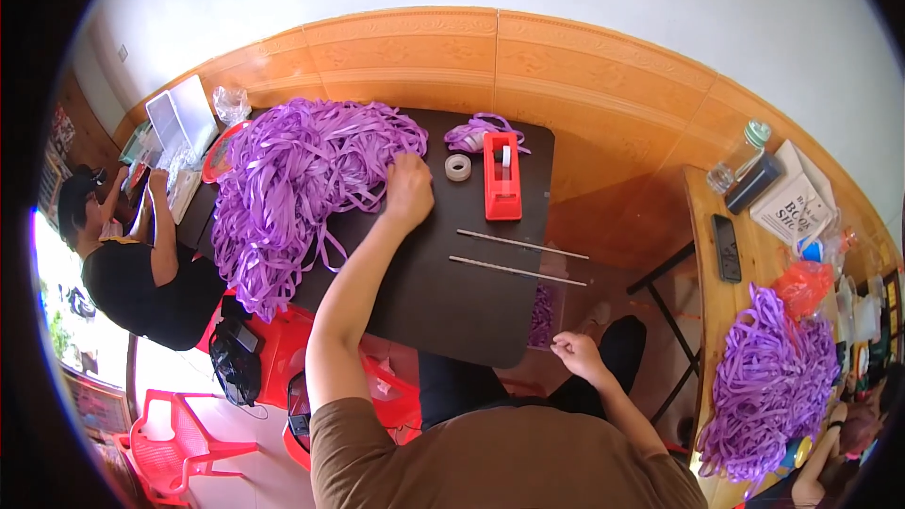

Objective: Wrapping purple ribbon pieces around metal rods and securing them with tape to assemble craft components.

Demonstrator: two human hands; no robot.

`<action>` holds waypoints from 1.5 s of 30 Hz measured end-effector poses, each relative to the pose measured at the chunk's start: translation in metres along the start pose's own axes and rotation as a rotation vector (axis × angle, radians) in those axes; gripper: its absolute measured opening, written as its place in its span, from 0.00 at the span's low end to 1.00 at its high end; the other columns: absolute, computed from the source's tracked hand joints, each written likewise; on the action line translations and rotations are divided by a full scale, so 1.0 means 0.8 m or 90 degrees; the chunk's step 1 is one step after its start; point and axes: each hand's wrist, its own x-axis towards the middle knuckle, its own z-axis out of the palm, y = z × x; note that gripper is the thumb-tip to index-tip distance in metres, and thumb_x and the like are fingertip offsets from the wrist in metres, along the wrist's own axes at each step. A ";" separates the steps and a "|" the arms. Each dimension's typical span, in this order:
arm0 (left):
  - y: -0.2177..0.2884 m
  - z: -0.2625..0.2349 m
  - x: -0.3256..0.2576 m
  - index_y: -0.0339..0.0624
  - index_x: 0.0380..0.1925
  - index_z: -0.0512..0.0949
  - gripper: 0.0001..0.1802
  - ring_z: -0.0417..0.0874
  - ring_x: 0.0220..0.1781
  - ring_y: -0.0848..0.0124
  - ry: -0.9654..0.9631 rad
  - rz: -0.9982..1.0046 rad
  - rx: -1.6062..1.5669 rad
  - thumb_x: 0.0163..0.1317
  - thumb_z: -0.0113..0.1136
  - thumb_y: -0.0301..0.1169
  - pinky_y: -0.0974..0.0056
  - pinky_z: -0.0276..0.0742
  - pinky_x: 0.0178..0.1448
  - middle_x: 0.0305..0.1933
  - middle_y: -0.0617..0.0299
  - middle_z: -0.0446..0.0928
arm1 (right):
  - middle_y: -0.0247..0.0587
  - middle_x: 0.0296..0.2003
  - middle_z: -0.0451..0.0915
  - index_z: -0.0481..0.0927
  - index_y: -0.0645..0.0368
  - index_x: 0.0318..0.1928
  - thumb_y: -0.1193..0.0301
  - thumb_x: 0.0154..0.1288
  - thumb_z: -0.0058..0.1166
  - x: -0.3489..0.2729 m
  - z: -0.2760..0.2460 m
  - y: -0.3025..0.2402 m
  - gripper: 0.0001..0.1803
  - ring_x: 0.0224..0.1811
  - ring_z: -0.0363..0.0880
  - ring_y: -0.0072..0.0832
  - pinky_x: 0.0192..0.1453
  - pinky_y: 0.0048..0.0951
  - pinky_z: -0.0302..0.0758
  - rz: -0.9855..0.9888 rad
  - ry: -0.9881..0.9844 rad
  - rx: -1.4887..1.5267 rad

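Note:
A large tangled heap of purple ribbon [311,155] covers the left and middle of the dark table [443,316]. My left hand [410,190] reaches to the heap's right edge, its fingers curled and closed on the ribbon; the fingertips are partly hidden. Below the table's right front corner, over my lap, my right hand [580,356] is closed with thumb and fingers together. Whatever it may hold is too small to make out. Two thin pale rods [518,271] lie side by side on the table, right of my left hand. Behind them stands a red tape dispenser [502,193].
A tape roll [457,168] and a small purple ribbon bundle [485,135] lie near the dispenser. At right, a wooden table [702,226] carries more ribbon [768,396], a phone [726,248] and a jar. Another person [141,273] works at left, near red chairs [179,443].

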 end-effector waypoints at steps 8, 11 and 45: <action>0.079 -0.086 -0.041 0.37 0.28 0.73 0.03 0.76 0.38 0.53 -0.045 0.028 -0.399 0.55 0.58 0.23 0.54 0.68 0.41 0.37 0.52 0.74 | 0.45 0.30 0.84 0.80 0.63 0.39 0.70 0.59 0.61 -0.032 0.002 0.030 0.11 0.30 0.83 0.27 0.34 0.25 0.77 -0.003 0.027 -0.001; 0.099 -0.164 -0.039 0.34 0.31 0.73 0.02 0.78 0.38 0.58 -0.112 0.029 -0.559 0.58 0.56 0.21 0.61 0.72 0.41 0.39 0.53 0.76 | 0.45 0.30 0.84 0.80 0.63 0.39 0.70 0.59 0.61 -0.030 0.004 0.032 0.10 0.30 0.83 0.27 0.35 0.25 0.78 0.008 0.014 -0.035; 0.251 -0.154 -0.052 0.30 0.65 0.59 0.31 0.83 0.29 0.75 -0.845 -0.205 -1.057 0.68 0.53 0.37 0.76 0.72 0.24 0.37 0.55 0.83 | 0.39 0.27 0.79 0.81 0.64 0.38 0.85 0.54 0.58 -0.010 -0.178 -0.219 0.10 0.28 0.76 0.24 0.34 0.24 0.70 -0.430 0.171 0.107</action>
